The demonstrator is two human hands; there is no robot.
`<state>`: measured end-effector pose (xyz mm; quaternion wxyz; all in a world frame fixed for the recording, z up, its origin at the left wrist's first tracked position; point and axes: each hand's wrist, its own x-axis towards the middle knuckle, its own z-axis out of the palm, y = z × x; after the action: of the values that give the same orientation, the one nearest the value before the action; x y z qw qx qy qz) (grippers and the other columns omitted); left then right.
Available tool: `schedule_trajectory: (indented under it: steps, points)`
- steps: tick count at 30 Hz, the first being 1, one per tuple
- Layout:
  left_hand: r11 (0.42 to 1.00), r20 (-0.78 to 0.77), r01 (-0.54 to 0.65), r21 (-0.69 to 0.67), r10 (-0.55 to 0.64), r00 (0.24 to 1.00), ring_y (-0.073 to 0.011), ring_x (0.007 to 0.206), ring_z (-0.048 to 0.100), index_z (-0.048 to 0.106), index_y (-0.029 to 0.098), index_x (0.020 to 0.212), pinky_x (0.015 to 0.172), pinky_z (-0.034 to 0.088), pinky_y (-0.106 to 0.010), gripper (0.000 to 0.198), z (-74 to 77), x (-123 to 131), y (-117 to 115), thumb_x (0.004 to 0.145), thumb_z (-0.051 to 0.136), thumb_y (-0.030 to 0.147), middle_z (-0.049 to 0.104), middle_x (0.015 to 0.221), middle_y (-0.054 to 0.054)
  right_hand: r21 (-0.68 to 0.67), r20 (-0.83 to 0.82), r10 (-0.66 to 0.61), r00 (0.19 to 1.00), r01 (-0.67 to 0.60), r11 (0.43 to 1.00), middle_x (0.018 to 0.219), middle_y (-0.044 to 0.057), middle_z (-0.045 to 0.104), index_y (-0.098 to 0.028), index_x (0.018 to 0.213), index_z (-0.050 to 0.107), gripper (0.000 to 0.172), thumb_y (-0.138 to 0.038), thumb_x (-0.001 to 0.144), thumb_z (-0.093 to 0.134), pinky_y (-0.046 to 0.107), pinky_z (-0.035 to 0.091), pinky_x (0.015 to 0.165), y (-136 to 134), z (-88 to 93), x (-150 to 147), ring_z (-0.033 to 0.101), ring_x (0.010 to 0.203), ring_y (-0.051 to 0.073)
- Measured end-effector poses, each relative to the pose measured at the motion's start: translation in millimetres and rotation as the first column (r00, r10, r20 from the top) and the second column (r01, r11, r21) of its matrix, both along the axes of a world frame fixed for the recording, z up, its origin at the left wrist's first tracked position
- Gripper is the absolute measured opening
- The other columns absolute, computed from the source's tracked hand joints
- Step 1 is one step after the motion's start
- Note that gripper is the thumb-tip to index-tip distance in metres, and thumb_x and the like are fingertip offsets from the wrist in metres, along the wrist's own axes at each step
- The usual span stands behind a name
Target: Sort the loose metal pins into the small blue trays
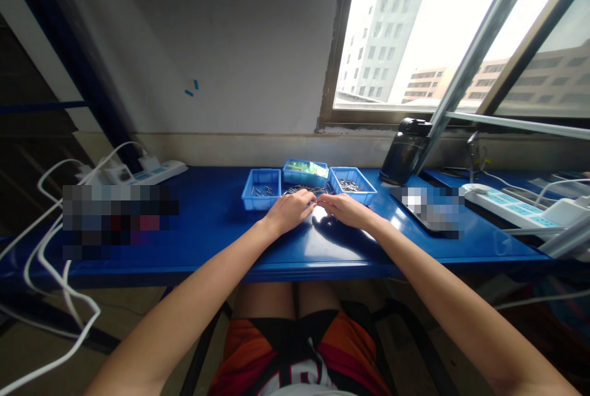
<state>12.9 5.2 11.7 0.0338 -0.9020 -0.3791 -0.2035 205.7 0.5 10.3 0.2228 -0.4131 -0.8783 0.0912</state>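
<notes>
My left hand (291,209) and my right hand (345,208) meet low over the blue table, their curled fingertips almost touching. Both look pinched on something too small to make out. Just beyond my fingers lies a loose pile of thin dark metal pieces (302,189). Around it stand three blue plastic bins. The left bin (260,201) has a few thin pieces in it. Small metallic pieces (349,186) fill part of the right bin (365,197). In the back bin (295,179) rests a green and clear plastic packet (308,168).
A black bottle (402,153) stands by the window, with a dark flat device (436,224), partly blurred out, in front. White power strips (161,172) with cables lie at the left and right. Blurred-out items cover the table's left part. A metal pole slants at the right.
</notes>
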Motion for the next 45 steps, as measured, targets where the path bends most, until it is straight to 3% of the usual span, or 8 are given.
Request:
schedule_trajectory:
  steps: [8, 16, 30, 37, 45]
  points:
    - [0.997, 0.037, 0.074, 0.005, -0.074, 0.997, -0.0143, 0.085, 0.060, 0.054, 0.021, 0.097, 0.071, 0.046, -0.022, 0.019, -0.7, -0.3, -0.3, 0.088, 0.039, 0.029, 0.059, 0.099, -0.002, -0.008, 0.030, -0.005, 1.000, 0.005, 1.000, 0.061, -0.001, 0.056, -0.017, 0.087, 0.057, 0.026, -0.031, 0.090, 0.035, 0.020, 0.035, 0.056, 3.1, -3.6, 0.0, 0.048, 0.054, 0.009]
    - [0.998, 0.001, -0.023, -0.058, 0.023, 1.000, -0.0179, 0.074, 0.061, 0.053, 0.020, 0.091, 0.064, 0.045, -0.024, 0.015, 1.7, 0.8, -3.4, 0.082, 0.045, 0.029, 0.063, 0.079, -0.003, 0.049, 0.120, -0.064, 0.991, 0.058, 0.997, 0.059, -0.002, 0.056, -0.018, 0.098, 0.059, 0.021, -0.026, 0.085, 0.045, 0.019, 0.031, 0.053, 2.8, -3.4, 1.2, 0.046, 0.052, 0.009]
    - [0.998, -0.044, 0.003, -0.071, -0.006, 0.999, -0.0188, 0.087, 0.061, 0.058, 0.021, 0.096, 0.073, 0.046, -0.026, 0.025, -4.1, 0.0, 3.8, 0.089, 0.037, 0.031, 0.065, 0.094, -0.005, 0.048, 0.107, -0.030, 0.994, 0.025, 0.999, 0.061, 0.001, 0.058, -0.017, 0.088, 0.060, 0.025, -0.030, 0.089, 0.038, 0.020, 0.033, 0.054, 0.9, -2.0, -0.1, 0.049, 0.053, 0.010]
    - [0.991, -0.066, -0.063, -0.116, 0.055, 0.996, -0.0191, 0.084, 0.061, 0.061, 0.018, 0.088, 0.072, 0.046, -0.026, 0.026, 1.5, 0.0, -0.6, 0.087, 0.040, 0.034, 0.065, 0.091, -0.007, 0.028, 0.100, -0.046, 0.994, 0.044, 0.999, 0.066, 0.003, 0.060, -0.017, 0.088, 0.060, 0.025, -0.023, 0.089, 0.036, 0.020, 0.035, 0.058, 1.8, -1.6, 0.9, 0.052, 0.057, 0.011]
    - [0.995, -0.069, -0.035, -0.095, 0.029, 0.997, -0.0189, 0.079, 0.061, 0.060, 0.019, 0.084, 0.067, 0.045, -0.025, 0.023, -2.9, -1.2, 2.5, 0.086, 0.041, 0.033, 0.065, 0.087, -0.006, 0.045, 0.133, -0.085, 0.987, 0.080, 0.996, 0.061, 0.001, 0.057, -0.018, 0.086, 0.060, 0.024, -0.031, 0.088, 0.040, 0.020, 0.032, 0.053, 0.3, -0.6, 0.9, 0.048, 0.053, 0.010]
